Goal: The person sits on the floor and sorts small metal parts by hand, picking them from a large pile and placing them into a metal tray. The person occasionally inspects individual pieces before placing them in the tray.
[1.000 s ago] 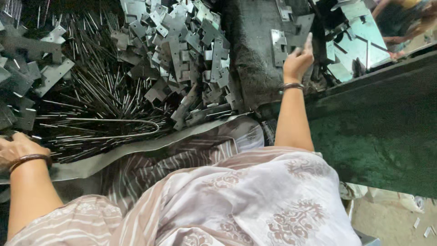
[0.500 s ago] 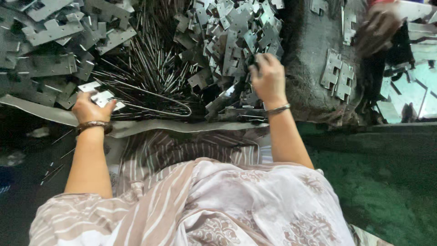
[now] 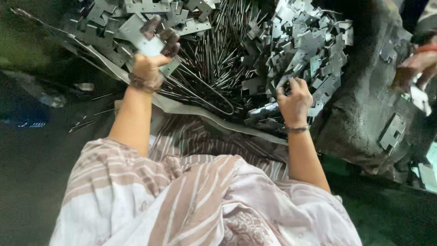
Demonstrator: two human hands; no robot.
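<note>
Fingers [image 3: 159,38] of left hand [image 3: 148,68] clamped on a flat metal plate [image 3: 141,43], lifted clear above the loose plates [image 3: 109,16] on that side. Right hand [image 3: 296,100] sunk low into the stamped brackets [image 3: 314,50], fingers curled down among them; impossible to tell whether closed on one piece or merely pressed against several. Between the two hands, thin steel rods [image 3: 214,59] fanned out, with a bent wire loop [image 3: 214,102] laid across them, close to the grey sheet edge [image 3: 218,123].

Judged risky on several counts. Bare skin set against sheared edges and notched corners: easily cut by any sideways drag through the brackets. Rod ends aimed toward the right wrist: apt to prick, or to snag the bangle [image 3: 296,129]. Plate pinched only at its lower end, so prone to swivel, slip and drop back, scattering loose pieces over the sheet edge. Another person's hand [image 3: 416,68] busy at the far right, near a stray bracket [image 3: 391,132] on the dark mound [image 3: 364,105]; possible clash through reaching into the same spot.
</note>
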